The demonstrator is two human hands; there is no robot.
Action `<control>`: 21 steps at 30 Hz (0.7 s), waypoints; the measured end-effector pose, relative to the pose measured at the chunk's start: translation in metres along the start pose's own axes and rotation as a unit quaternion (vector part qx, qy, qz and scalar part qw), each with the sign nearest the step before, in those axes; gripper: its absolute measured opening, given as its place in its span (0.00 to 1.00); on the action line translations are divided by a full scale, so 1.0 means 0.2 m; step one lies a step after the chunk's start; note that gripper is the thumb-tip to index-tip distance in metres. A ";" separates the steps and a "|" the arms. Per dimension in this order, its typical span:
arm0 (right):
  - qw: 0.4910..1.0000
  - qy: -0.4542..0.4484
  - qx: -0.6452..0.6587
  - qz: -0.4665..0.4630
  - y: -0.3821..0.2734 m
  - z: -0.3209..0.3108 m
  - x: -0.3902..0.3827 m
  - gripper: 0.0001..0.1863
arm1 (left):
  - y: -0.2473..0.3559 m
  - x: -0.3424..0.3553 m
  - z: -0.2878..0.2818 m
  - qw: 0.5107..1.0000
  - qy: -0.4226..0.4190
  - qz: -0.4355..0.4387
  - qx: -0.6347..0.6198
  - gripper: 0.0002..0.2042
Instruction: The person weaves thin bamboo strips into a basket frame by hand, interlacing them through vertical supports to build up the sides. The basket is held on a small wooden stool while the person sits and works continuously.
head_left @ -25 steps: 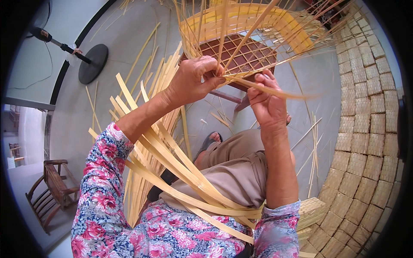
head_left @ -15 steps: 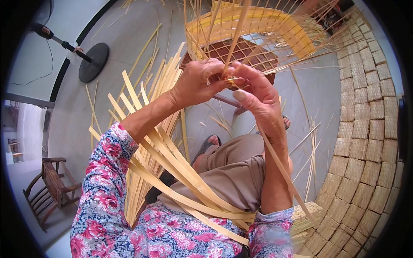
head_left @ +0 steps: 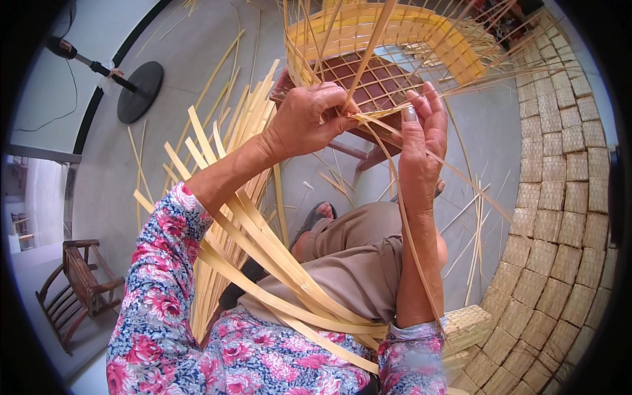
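A partly woven bamboo basket (head_left: 454,49) with an open lattice base and yellow side bands rests in front of me. My left hand (head_left: 315,118) is closed at its near corner, thumb and fingers pinching bamboo strips where they cross. One wide upright strip (head_left: 368,56) rises from that grip. From the same spot, a thin strip (head_left: 403,197) bends down along my right forearm. Another strip (head_left: 471,179) passes by my right palm toward the lower right. My right hand (head_left: 426,135) is raised beside the basket's near edge, fingers stretched upward and loosely apart; whether it touches the passing strip is unclear.
Beneath the basket stands a dark red stool (head_left: 283,89). A bundle of long bamboo strips (head_left: 243,217) lies across my lap and left side. Loose strips litter the grey floor (head_left: 191,99). A round black stand base (head_left: 140,92), wooden chair (head_left: 89,283) and stacked woven blocks (head_left: 553,197) surround me.
My right hand has moved right, away from my left hand, and its fingers have straightened. The strips near it now spread apart. My left hand keeps its pinch at the basket corner.
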State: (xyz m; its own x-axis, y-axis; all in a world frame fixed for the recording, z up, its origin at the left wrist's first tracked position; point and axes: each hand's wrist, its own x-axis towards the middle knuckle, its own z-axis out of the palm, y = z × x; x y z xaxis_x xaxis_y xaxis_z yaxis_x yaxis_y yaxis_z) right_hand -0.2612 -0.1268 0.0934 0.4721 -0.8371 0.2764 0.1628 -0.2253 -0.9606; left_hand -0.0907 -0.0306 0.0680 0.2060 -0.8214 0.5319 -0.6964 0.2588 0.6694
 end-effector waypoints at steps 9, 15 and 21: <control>0.995 0.025 0.012 -0.097 0.04 -0.03 0.00 0.07 | 0.00 -0.02 0.01 1.000 0.006 0.018 0.009 0.07; 0.986 0.106 0.129 0.021 -0.02 -0.06 0.02 0.16 | -0.01 -0.03 0.03 1.000 0.009 0.020 -0.004 0.06; 0.931 0.162 0.288 0.154 0.04 -0.13 0.04 0.16 | 0.01 0.00 0.02 0.999 0.041 -0.010 -0.001 0.04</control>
State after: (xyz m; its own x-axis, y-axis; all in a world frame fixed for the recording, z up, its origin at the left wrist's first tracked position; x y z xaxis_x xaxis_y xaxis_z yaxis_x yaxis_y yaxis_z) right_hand -0.2795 -0.1488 0.0880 0.3029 -0.9451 -0.1222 0.5454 0.2770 -0.7911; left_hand -0.0954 -0.0321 0.0668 0.2757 -0.7824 0.5584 -0.6895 0.2438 0.6820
